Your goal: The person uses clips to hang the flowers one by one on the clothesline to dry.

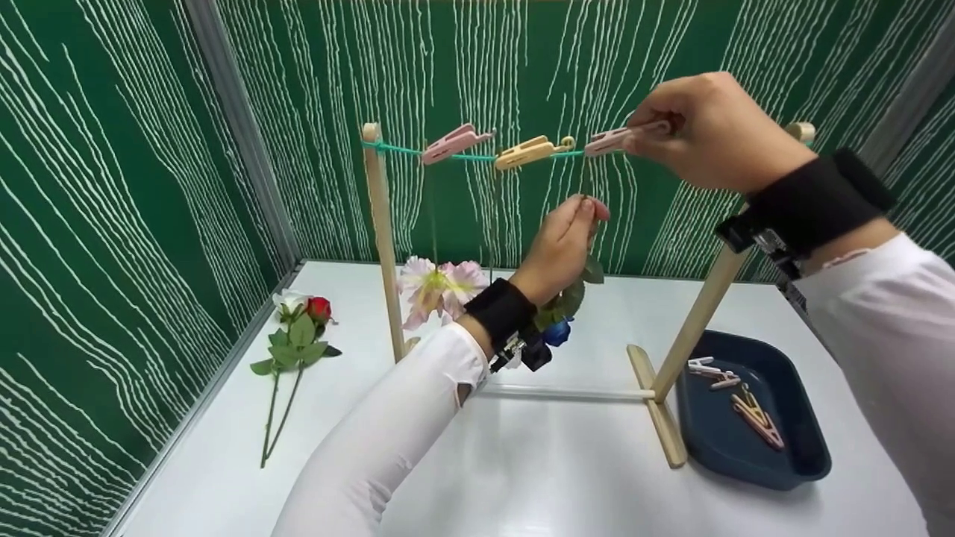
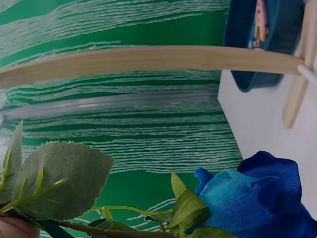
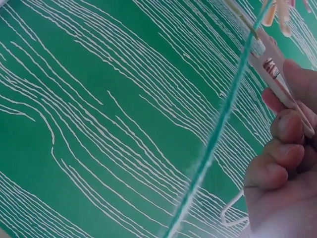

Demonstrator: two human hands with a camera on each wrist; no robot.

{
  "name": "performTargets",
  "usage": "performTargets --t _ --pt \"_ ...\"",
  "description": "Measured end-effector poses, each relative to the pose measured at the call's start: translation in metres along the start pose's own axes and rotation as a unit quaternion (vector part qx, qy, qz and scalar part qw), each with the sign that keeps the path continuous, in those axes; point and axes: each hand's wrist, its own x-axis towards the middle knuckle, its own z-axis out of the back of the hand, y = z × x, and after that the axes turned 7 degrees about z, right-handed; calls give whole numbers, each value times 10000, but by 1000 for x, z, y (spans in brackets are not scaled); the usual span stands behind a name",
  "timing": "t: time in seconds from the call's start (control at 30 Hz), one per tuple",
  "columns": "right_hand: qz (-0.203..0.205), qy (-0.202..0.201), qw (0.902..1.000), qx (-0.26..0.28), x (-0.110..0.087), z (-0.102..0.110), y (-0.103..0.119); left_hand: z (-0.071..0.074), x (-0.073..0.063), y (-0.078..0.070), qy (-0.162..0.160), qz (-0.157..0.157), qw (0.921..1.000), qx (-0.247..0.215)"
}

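Observation:
My right hand (image 1: 705, 130) pinches a pale pink clothespin (image 1: 608, 142) at the green string (image 1: 406, 151); the right wrist view shows thumb and fingers on the clothespin (image 3: 272, 69) beside the string (image 3: 223, 119). Below it, my left hand (image 1: 563, 242) grips the stem of a blue artificial rose (image 1: 557, 332), which hangs head down. In the left wrist view the blue rose (image 2: 257, 193) and a leaf (image 2: 64, 178) show large. To the left, a pink clothespin (image 1: 453, 145) and a yellow clothespin (image 1: 526, 154) sit on the string. Pale pink flowers (image 1: 440, 287) hang there, partly behind my left arm.
Wooden posts (image 1: 382, 224) hold the string over the white table (image 1: 552, 477). A dark blue basin (image 1: 791, 477) at the right contains several clothespins (image 1: 755, 421). On the left lie a white rose (image 1: 289, 302) and a red rose (image 1: 319, 308). A green wall (image 1: 515, 67) stands behind.

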Motion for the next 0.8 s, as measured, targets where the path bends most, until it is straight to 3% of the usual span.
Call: performTargets --t 0.43,0.63,0.8 --pt "36 663 9978 -19 13 -2 -8 2 1 3 -44 44 10000 13" --pt "-291 1164 9928 21 15 -1 -16 4 0 4 -32 -18 9999 107" --pt "-501 1133 9922 94 11 -3 -19 4 -1 6 -39 -16 9998 214"
